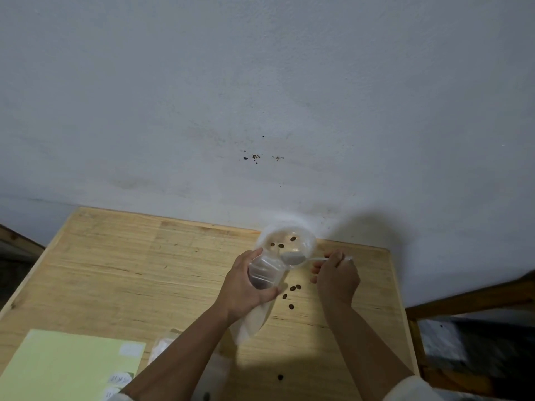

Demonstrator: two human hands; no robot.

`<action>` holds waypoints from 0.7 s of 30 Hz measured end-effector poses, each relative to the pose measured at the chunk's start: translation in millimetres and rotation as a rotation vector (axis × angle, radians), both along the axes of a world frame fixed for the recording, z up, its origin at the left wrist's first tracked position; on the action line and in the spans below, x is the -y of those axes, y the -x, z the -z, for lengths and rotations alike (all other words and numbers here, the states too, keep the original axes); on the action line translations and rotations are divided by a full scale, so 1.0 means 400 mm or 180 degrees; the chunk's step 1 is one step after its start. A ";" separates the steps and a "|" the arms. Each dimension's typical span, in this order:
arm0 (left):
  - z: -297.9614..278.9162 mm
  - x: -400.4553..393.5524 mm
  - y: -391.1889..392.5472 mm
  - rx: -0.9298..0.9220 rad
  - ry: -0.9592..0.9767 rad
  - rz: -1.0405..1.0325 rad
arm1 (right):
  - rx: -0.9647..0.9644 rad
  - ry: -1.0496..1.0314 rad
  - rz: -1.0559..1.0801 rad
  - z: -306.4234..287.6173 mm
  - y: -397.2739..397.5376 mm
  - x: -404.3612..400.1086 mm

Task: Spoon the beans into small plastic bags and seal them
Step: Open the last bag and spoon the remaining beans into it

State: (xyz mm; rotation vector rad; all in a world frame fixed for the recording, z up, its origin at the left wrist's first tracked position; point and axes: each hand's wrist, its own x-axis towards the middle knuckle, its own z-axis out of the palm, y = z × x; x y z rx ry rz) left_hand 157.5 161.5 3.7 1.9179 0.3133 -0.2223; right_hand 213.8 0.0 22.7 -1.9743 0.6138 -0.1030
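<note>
Our left hand (246, 287) wraps around a small clear plastic bag (262, 280), mouth held open toward the container, its limp tail hanging below our palm. Our right hand (335, 277) pinches the thin handle of a white plastic spoon (295, 258), whose bowl sits at the bag's mouth, against the near rim of a round translucent container (286, 241). A few brown beans (280, 246) lie inside it; more loose beans (291, 296) are scattered on the bare wood between our hands. The container stands at the far edge of the pale wooden table (130, 270), right against a scuffed white wall (260, 96). Left of our grip the grained tabletop lies open; a pale green sheet (66, 369) sits near our left forearm.
</note>
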 end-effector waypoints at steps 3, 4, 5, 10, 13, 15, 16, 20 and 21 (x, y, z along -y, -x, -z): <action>-0.001 -0.003 0.001 0.0040 -0.0064 0.0076 | -0.0157 -0.0620 0.0324 0.017 -0.007 -0.020; 0.000 -0.004 0.001 0.0057 -0.0064 0.0086 | -0.0243 -0.0932 0.0454 0.026 -0.009 -0.024; -0.001 -0.005 0.002 0.0077 -0.0059 0.0099 | -0.0322 -0.1257 0.0585 0.035 -0.011 -0.029; 0.004 -0.006 0.004 0.0102 -0.0058 0.0120 | -0.0550 -0.2534 0.1110 0.051 -0.006 -0.023; 0.008 -0.006 0.003 0.0038 -0.0100 0.0077 | -0.0434 -0.2430 0.1058 0.048 -0.001 -0.006; 0.008 -0.006 0.000 0.0024 -0.0121 0.0044 | -0.0221 -0.2073 0.0984 0.035 0.000 0.001; 0.007 -0.006 -0.002 0.0021 -0.0115 0.0031 | -0.0126 -0.1899 0.0947 0.026 0.001 0.005; 0.006 0.000 -0.008 0.0054 -0.0092 -0.0005 | -0.0081 -0.1499 0.0883 -0.004 0.006 0.012; 0.006 0.002 -0.007 0.0054 -0.0092 -0.0004 | -0.0157 -0.1521 0.0909 -0.006 0.010 0.009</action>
